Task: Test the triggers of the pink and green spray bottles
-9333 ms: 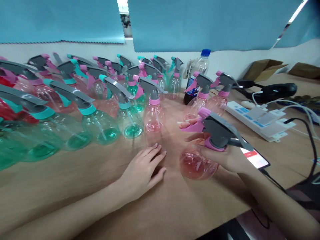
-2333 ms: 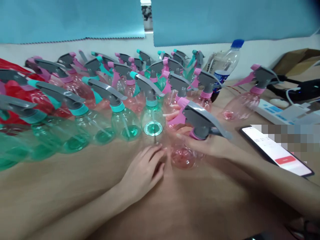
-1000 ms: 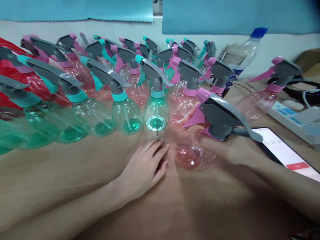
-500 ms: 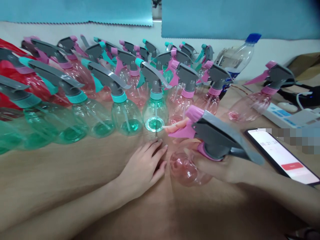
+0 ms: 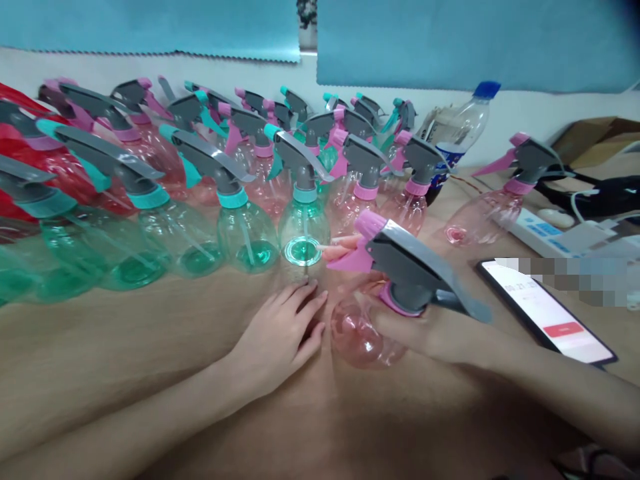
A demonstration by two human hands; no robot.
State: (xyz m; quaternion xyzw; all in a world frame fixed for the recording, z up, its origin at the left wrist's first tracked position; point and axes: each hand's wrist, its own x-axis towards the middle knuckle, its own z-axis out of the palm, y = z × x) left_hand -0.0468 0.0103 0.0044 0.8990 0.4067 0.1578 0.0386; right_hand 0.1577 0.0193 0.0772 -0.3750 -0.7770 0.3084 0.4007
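My right hand [image 5: 430,330] is wrapped round the neck of a pink spray bottle [image 5: 367,330] with a grey head and pink trigger. The bottle is tilted toward me, and one finger reaches along the trigger. My left hand [image 5: 280,337] lies flat on the brown table [image 5: 150,360] with fingers spread, just left of the bottle and apart from it. Right behind my hands stand a green spray bottle [image 5: 303,230] and a pink spray bottle [image 5: 360,193] at the front of a crowd of several more.
Rows of green and pink spray bottles [image 5: 165,200] fill the left and back. A lone pink spray bottle [image 5: 493,200] stands at the right. A lit phone [image 5: 545,310], a white power strip [image 5: 550,233], cables and a blue-capped water bottle [image 5: 463,133] sit at the right.
My right hand has brought the pink bottle slightly left and nearer my left hand over the last second. The left hand has stayed flat in place.
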